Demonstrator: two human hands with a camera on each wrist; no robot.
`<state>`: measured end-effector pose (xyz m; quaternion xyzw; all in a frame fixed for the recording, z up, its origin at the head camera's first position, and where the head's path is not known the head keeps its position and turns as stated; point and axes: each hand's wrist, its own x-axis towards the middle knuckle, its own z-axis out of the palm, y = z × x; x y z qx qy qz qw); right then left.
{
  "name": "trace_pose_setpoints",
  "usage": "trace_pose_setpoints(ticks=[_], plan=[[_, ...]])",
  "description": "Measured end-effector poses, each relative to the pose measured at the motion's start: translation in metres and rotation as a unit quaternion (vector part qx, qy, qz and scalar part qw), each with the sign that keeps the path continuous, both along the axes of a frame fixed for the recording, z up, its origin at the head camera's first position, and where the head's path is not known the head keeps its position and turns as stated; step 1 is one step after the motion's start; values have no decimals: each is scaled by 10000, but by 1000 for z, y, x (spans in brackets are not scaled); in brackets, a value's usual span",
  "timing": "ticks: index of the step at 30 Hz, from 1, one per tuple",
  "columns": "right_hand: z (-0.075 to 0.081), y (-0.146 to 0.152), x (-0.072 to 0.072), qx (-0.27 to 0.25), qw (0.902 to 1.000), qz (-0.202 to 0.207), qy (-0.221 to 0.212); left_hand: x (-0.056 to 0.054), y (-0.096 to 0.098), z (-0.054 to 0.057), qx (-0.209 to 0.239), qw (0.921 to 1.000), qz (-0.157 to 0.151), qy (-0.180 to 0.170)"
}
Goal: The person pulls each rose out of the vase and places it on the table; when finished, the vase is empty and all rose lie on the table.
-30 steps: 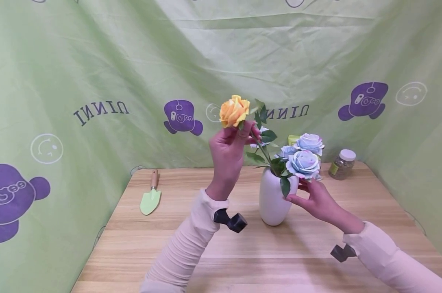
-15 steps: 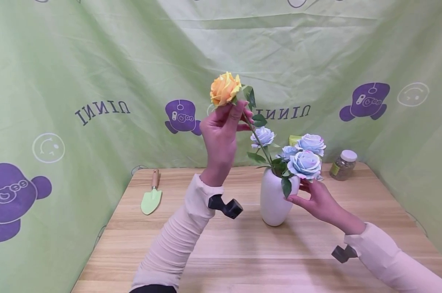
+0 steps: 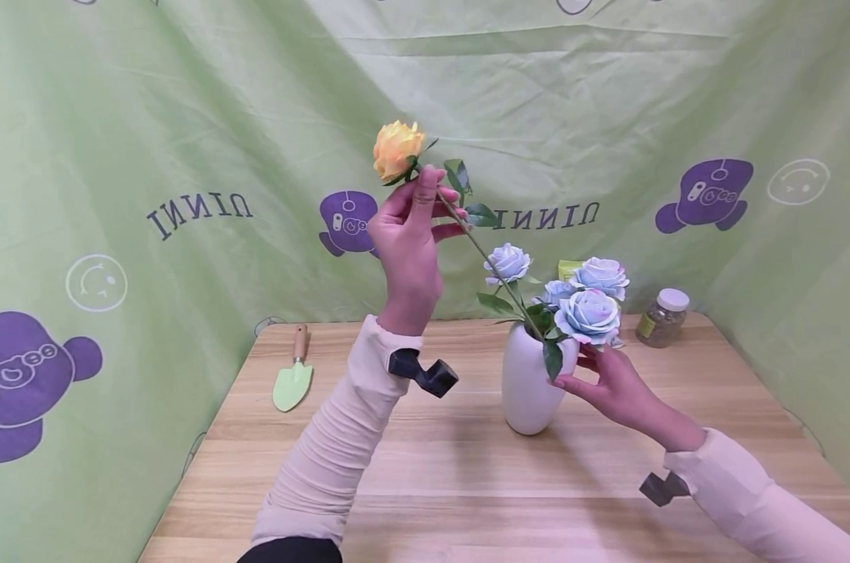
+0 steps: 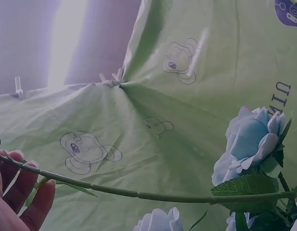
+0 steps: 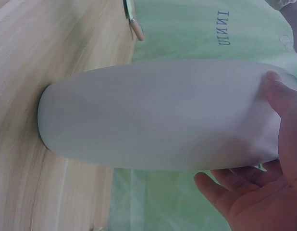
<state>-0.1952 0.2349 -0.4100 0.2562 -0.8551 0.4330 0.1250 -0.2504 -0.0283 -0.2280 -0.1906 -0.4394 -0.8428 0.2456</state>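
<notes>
My left hand (image 3: 409, 249) pinches the green stem of a yellow-orange rose (image 3: 398, 150) just below the bloom. From those fingers the stem (image 4: 153, 196) slants down to the mouth of a white vase (image 3: 532, 391), its lower end hidden inside. Several pale blue roses (image 3: 589, 315) with green leaves stand in the same vase, leaning outward. My right hand (image 3: 623, 392) grips the vase by its upper side, below the rim. In the right wrist view, the thumb lies on one side of the white wall and the other fingers on the opposite side. Upright, the vase stands on the wooden table.
A small trowel (image 3: 293, 383) with a pale green blade lies at the table's left back. Behind the vase to the right stands a lidded jar (image 3: 662, 317). A green packet (image 3: 568, 270) shows behind the blue roses. Green printed cloth (image 3: 256, 117) hangs around the wooden table (image 3: 425, 469).
My left hand has risen and moved left with the yellow rose, drawing more of its stem out of the vase. The right hand has kept its grip on the vase.
</notes>
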Motion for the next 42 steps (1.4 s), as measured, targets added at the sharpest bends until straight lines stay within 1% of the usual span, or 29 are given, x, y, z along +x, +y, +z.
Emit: trace_pose_setpoints(ticks=[4, 8, 14, 17, 20, 24, 27, 31, 35, 38, 42], plan=[[0, 0, 0, 29, 10000, -13, -13, -5, -7, -7, 425, 9984, -93, -359], [1, 0, 1, 88, 9999, -22, -110, -8, -15, -19, 702, 9950, -169, -694], [3, -1, 1, 106, 9998, -18, -169, -9, -26, -40, 679, 9913, -283, -1090], [3, -1, 1, 105, 9998, -37, -154, -9, -30, -55, 607, 9876, -387, -1392], [3, 0, 1, 91, 9998, -43, -171, -9, -32, -73, 543, 9822, -485, -1731], [3, 0, 1, 101, 9998, -42, -176, -9, -33, -97, 368, 9747, -427, -2162], [3, -1, 2, 103, 9998, -44, -178, -7, -33, -113, 168, 9686, -350, -2456], [3, -1, 2, 96, 9998, -41, -182, -5, -33, -132, -87, 9616, -368, -2717], [3, -1, 1, 98, 9998, -44, -184, -3, -32, -147, -475, 9522, -373, -2994], [2, -1, 1, 86, 9997, -34, -216, -2, -30, -155, -847, 9428, -347, -3207], [2, -1, 1, 62, 9997, -12, -254, 0, -28, -168, -1308, 9312, -314, -3387]])
